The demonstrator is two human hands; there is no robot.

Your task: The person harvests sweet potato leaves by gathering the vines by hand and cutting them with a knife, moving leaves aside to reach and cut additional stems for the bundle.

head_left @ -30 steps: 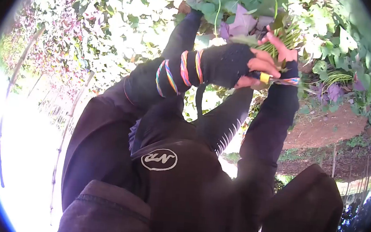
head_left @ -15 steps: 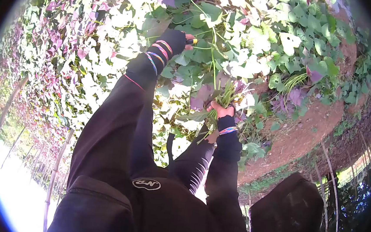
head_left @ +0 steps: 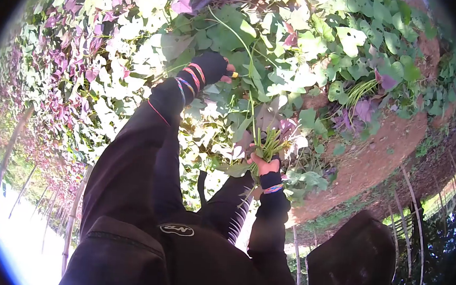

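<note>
My left hand (head_left: 228, 71) is closed around a small tool with a yellow end (head_left: 235, 75); its working part cannot be made out among the leaves. The fingers are partly hidden by the dark sleeve. Lower and to the right, my right hand (head_left: 263, 165) grips a bunch of cut leafy vine stems (head_left: 272, 142), their pale ends fanned upward. A long green vine (head_left: 251, 104) runs from this bunch up past the tool into the foliage. Heart-shaped green leaves (head_left: 223, 37) surround both hands.
Dense green and purple vines cover the ground. Another bundle of stems (head_left: 364, 93) lies on the leaves at right, near bare reddish soil (head_left: 366, 159). Thin wooden poles (head_left: 411, 210) stand along both sides. My dark-clothed legs (head_left: 226, 201) are below the hands.
My left hand and the tool have moved slightly down. My right hand has shifted down and a little left with the bunch, and the long vine has moved left with it.
</note>
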